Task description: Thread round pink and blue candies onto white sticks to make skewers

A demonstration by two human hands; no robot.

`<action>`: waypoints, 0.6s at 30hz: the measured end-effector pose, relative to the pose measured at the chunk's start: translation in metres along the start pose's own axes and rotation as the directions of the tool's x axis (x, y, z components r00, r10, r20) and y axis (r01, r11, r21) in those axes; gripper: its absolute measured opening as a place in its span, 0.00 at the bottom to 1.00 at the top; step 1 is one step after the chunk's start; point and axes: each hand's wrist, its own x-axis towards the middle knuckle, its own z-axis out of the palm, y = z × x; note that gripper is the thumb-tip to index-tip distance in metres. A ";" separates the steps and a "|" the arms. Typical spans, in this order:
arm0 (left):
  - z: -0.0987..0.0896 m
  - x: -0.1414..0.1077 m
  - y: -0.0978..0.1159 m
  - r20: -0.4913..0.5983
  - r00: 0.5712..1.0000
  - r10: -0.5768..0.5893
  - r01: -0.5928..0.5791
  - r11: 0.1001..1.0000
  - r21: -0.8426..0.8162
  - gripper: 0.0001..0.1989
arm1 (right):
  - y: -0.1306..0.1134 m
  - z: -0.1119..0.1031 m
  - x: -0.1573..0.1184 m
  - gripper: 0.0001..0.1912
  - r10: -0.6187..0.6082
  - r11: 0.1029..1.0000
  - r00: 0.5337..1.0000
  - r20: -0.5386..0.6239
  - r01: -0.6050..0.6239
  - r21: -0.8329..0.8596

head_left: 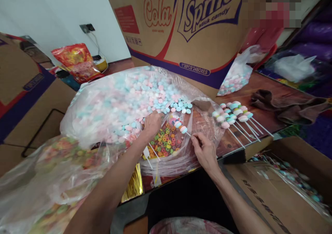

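Between thumb and fingers, my right hand (203, 147) pinches the lower end of a white stick (189, 134). Pink, white and blue candies (181, 127) are threaded on its upper end, which points up and left. My left hand (153, 123) is at the near edge of a heap of loose pink and blue candies (160, 92) in a clear plastic bag; its fingers are hidden from view. Just below this hand lie small ring-shaped candies (167, 139) in orange, green and yellow. A few bare white sticks (153, 154) show beside my left wrist; whether it holds them is unclear.
Several filled candy sticks (236, 114) lie on the table (225, 142) at right, near a brown cloth (282, 106). A large cardboard box (166, 47) stands behind. An open carton (275, 196) is at lower right, a bag of ring candies (64, 171) at left.
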 end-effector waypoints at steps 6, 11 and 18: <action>0.002 -0.010 -0.002 -0.091 0.996 -0.011 -0.009 0.977 -0.215 0.12 | 0.002 0.000 -0.002 0.14 0.022 0.999 1.000 -0.002 -0.022 0.048; 0.010 -0.018 0.007 -0.029 0.987 0.157 -0.160 0.958 -0.238 0.10 | 0.003 0.001 -0.002 0.14 0.021 0.999 1.000 -0.016 -0.021 0.048; 0.015 -0.023 0.006 0.015 0.985 0.170 -0.165 0.971 -0.175 0.13 | 0.003 0.002 -0.002 0.14 0.019 0.998 0.999 -0.033 -0.017 0.056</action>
